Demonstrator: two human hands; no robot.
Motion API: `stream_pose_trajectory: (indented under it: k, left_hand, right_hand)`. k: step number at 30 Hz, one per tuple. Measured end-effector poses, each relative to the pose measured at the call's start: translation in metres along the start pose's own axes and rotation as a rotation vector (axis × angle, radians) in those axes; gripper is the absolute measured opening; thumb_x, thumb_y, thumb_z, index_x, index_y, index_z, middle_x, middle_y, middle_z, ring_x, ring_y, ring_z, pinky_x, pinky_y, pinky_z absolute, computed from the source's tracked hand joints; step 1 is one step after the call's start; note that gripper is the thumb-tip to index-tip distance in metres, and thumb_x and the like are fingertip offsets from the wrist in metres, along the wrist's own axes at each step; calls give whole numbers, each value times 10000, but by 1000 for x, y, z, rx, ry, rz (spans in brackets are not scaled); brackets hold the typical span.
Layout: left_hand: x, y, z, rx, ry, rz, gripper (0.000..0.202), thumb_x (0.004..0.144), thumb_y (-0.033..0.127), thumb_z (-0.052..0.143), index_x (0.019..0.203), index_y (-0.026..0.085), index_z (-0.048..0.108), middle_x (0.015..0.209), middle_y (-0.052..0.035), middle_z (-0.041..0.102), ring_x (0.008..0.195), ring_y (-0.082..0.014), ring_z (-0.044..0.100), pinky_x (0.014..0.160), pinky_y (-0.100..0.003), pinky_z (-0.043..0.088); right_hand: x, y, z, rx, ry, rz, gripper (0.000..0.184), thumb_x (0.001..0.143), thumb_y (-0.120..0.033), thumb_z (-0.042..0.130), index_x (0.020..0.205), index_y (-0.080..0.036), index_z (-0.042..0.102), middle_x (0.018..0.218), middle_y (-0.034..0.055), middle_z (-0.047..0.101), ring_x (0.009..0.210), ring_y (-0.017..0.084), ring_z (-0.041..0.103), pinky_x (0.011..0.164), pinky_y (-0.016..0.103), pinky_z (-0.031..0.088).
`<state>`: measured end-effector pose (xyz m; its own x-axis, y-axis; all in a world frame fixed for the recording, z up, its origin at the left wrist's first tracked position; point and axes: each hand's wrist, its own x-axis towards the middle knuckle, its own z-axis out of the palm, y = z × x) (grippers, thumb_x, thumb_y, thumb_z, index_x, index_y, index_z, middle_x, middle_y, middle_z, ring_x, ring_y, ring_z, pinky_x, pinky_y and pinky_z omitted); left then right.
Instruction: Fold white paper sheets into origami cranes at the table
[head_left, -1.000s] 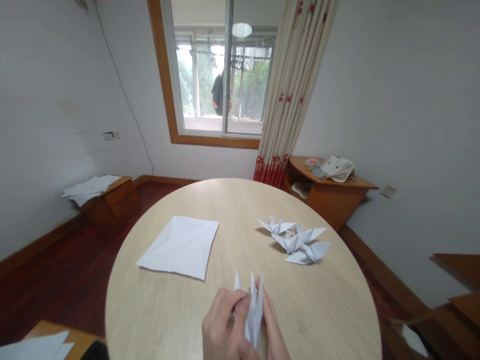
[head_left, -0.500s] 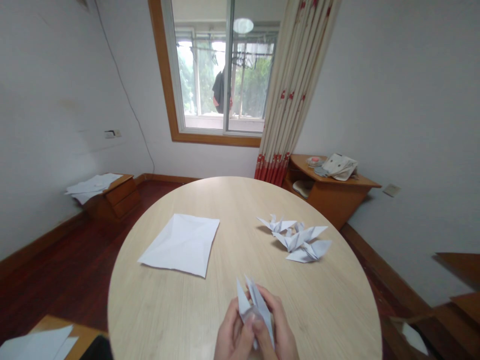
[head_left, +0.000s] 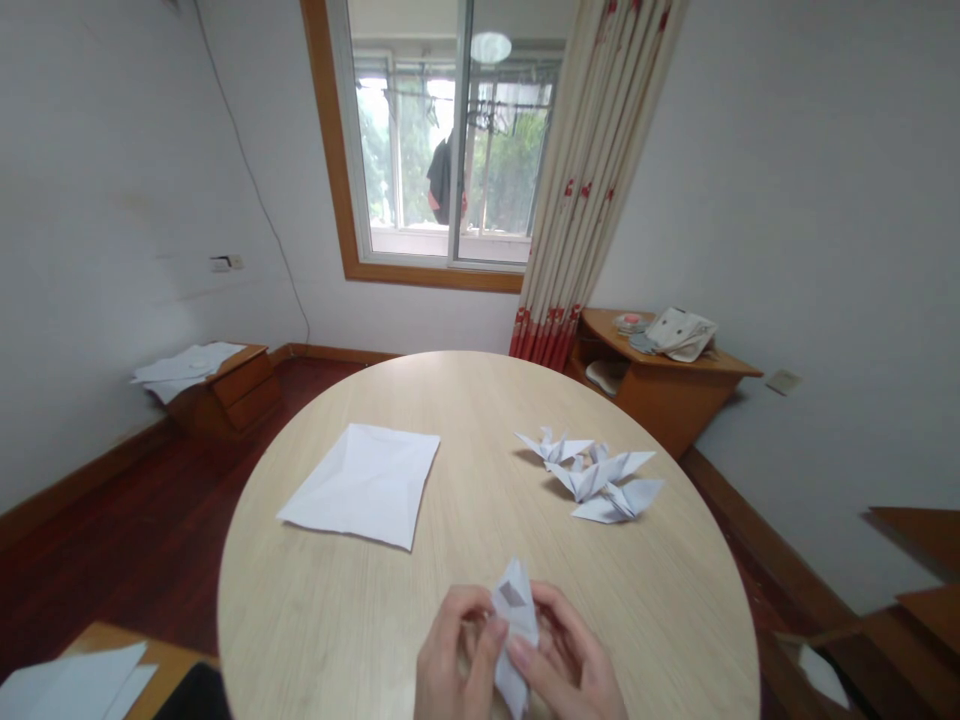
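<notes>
A narrow piece of folded white paper (head_left: 516, 625) is held upright between my two hands near the front of the round table. My left hand (head_left: 455, 655) pinches its left side, thumb on the near face. From the right, my right hand (head_left: 570, 655) grips it with the thumb also pressed on the near face. The fingers behind the paper are partly hidden. Beyond my right hand, several folded paper cranes (head_left: 600, 475) sit clustered with wings spread. A flat white sheet of paper (head_left: 367, 485) with faint creases lies on the left of the table.
The round wooden table (head_left: 300, 600) fills the middle. A corner cabinet (head_left: 660, 385) with a cloth bag stands behind it at right, and a low drawer unit (head_left: 240, 385) with papers at left. More white sheets (head_left: 82, 685) lie at lower left.
The folded paper has turned in my hands: two separate points stood up before, and now a single narrow face with one tip shows. My hands have spread slightly apart.
</notes>
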<state>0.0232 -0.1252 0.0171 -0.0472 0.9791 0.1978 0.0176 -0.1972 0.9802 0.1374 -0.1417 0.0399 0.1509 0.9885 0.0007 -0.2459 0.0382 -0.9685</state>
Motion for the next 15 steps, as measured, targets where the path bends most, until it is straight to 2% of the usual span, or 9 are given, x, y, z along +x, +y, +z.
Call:
stream_pose_trajectory:
  k: [2, 4, 7, 11, 15]
  left_hand:
    - [0, 4, 1, 8, -121, 19, 315, 880, 481, 543, 818, 188, 639, 784, -49, 639, 712, -188, 597, 682, -264, 475]
    - [2, 6, 0, -71, -230, -45, 375, 893, 526, 508, 851, 175, 632, 772, -47, 622, 702, -184, 583, 664, -259, 462]
    - [7, 5, -2, -224, -321, -154, 448, 877, 597, 503, 883, 160, 606, 758, -33, 590, 710, -173, 571, 661, -244, 451]
    - [10, 11, -8, -228, -343, -133, 471, 849, 627, 529, 848, 161, 595, 792, -34, 580, 734, -171, 563, 690, -240, 452]
    - [10, 22, -12, -32, -257, -8, 442, 941, 547, 408, 776, 173, 577, 795, -49, 585, 767, -188, 569, 743, -262, 456]
  right_hand:
    - [0, 0, 1, -34, -46, -17, 417, 709, -530, 737, 946, -221, 585, 757, 15, 645, 722, 194, 642, 696, 295, 502]
    - [0, 2, 1, -69, -62, -37, 456, 705, -562, 729, 959, -234, 540, 710, -14, 604, 678, 175, 613, 684, 286, 479]
    - [1, 5, 1, -69, -106, -24, 584, 637, -615, 758, 1016, -252, 500, 704, -36, 565, 645, 164, 585, 644, 272, 454]
    - [3, 6, -2, -9, -170, 6, 607, 584, -657, 771, 951, -261, 494, 741, -29, 571, 680, 163, 572, 655, 259, 444]
    - [8, 5, -7, -22, -272, -32, 515, 699, -717, 634, 782, -225, 507, 696, -22, 496, 620, 142, 483, 583, 231, 410]
